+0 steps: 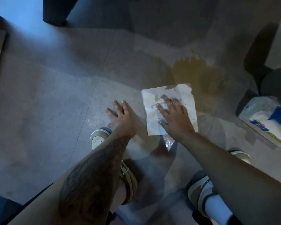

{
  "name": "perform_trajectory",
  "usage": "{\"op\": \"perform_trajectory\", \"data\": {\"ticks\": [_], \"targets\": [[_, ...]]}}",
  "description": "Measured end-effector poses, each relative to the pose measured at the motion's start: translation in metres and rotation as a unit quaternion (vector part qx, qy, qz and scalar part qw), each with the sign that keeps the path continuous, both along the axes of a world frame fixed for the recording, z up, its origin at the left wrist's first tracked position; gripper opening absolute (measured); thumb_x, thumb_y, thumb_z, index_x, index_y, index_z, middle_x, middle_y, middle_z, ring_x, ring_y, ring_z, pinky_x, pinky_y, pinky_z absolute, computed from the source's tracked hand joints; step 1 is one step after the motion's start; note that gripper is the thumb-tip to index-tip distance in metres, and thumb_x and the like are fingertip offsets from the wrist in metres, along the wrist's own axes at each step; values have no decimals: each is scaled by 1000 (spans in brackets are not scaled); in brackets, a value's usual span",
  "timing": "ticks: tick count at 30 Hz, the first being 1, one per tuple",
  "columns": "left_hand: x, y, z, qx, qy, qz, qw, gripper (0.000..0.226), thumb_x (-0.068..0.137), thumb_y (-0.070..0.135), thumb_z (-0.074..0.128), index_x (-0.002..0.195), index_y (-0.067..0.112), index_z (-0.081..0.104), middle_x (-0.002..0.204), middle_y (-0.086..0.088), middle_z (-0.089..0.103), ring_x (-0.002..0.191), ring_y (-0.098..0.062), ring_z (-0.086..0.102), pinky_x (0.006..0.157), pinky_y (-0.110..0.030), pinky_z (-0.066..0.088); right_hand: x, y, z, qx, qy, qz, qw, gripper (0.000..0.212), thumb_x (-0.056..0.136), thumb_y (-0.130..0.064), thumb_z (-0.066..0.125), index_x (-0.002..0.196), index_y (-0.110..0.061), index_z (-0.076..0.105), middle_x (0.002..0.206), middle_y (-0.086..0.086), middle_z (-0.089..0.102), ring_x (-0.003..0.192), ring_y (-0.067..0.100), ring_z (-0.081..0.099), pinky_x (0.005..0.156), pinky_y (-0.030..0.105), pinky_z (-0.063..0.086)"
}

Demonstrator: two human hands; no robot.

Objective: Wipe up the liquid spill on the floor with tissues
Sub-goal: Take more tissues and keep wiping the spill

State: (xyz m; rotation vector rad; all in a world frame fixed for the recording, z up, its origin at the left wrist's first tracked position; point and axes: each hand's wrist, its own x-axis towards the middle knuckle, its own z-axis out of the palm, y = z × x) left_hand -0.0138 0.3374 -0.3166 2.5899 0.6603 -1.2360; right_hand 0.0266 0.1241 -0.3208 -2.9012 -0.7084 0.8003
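One white square paper tissue (pixel 169 109) lies under the spread right hand (pixel 175 117), the spread left hand (pixel 122 117) flat on grey tile floor (pixel 47 103), one brownish puddle (pixel 196 73) far right, the tissue pack (pixel 269 117) cut off.

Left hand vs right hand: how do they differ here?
The left hand is over bare floor; the right hand presses flat on the tissue. The right hand sits nearer the brown spill than the left hand. Shared: both are palm down with fingers spread.
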Motion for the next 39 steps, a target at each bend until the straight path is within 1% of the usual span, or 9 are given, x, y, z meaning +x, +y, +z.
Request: {"op": "perform_trajectory", "data": {"ticks": [7, 11, 14, 17, 21, 25, 29, 35, 39], "targets": [[3, -4, 2, 8, 1, 11, 1000, 129, 82, 21, 80, 152, 21, -29, 158, -13, -39, 146, -53, -20, 106, -68, 38, 1, 4, 2, -2, 23, -111, 994, 69, 97, -47, 50, 156, -34, 17, 167, 6, 0, 152, 36, -3, 120, 57, 12], [2, -3, 1, 11, -2, 8, 1000, 132, 81, 23, 81, 150, 22, -31, 157, -13, -40, 146, -54, -20, 104, -70, 38, 1, 7, 4, 1, 31, -62, 998, 69, 98, -47, 48, 157, -33, 15, 167, 5, -5, 152, 37, -4, 120, 56, 13], [2, -3, -1, 13, -3, 10, 1000, 129, 82, 19, 79, 150, 23, -31, 157, -13, -40, 146, -54, -19, 102, -69, 39, 7, -11, 5, 3, 18, -47, 999, 71, 94, -50, 53, 156, -33, 22, 167, 6, 4, 152, 36, 2, 120, 55, 14], [4, -2, 1, 12, 3, 16, 1000, 130, 80, 17, 79, 152, 23, -28, 158, -12, -38, 146, -54, -19, 99, -69, 41, 11, -25, 5, -14, -15, -129, 991, 70, 92, -49, 56, 154, -33, 27, 165, 11, 12, 151, 37, 7, 119, 55, 15], [7, -3, 6, 11, 18, 16, 1000, 135, 78, 23, 84, 152, 22, -29, 157, -12, -40, 146, -53, -20, 98, -69, 41, 7, -20, 3, 3, 1, -186, 982, 69, 94, -40, 57, 155, -30, 26, 166, 9, 6, 151, 38, 3, 120, 53, 15], [9, -4, 10, -1, 22, 21, 1000, 138, 77, 23, 86, 153, 21, -29, 157, -12, -40, 146, -53, -20, 101, -70, 39, 8, -14, 5, 19, -1, -149, 989, 67, 94, -31, 57, 154, -25, 29, 165, 10, 12, 149, 39, 9, 117, 53, 27], [9, -3, 11, -9, 17, 26, 999, 137, 77, 21, 85, 152, 22, -29, 157, -12, -41, 146, -53, -21, 103, -71, 36, 11, -24, 6, 67, 9, -65, 996, 60, 89, -20, 63, 146, -17, 46, 159, 12, 29, 147, 37, 21, 107, 51, 43], [9, -3, 8, 2, 24, 25, 999, 139, 76, 21, 86, 152, 23, -31, 156, -11, -42, 146, -53, -21, 101, -70, 38, 13, -32, 5, 63, -9, -139, 988, 58, 89, -18, 60, 145, -21, 46, 157, 4, 32, 143, 31, 25, 107, 48, 41], [10, -4, 7, 11, 27, 27, 999, 139, 75, 20, 86, 152, 25, -30, 156, -11, -42, 146, -52, -21, 102, -69, 41, 7, -21, 10, 89, 1, -132, 987, 45, 82, -12, 56, 126, -15, 62, 135, 9, 50, 119, 34, 44, 83, 45, 53]]}}
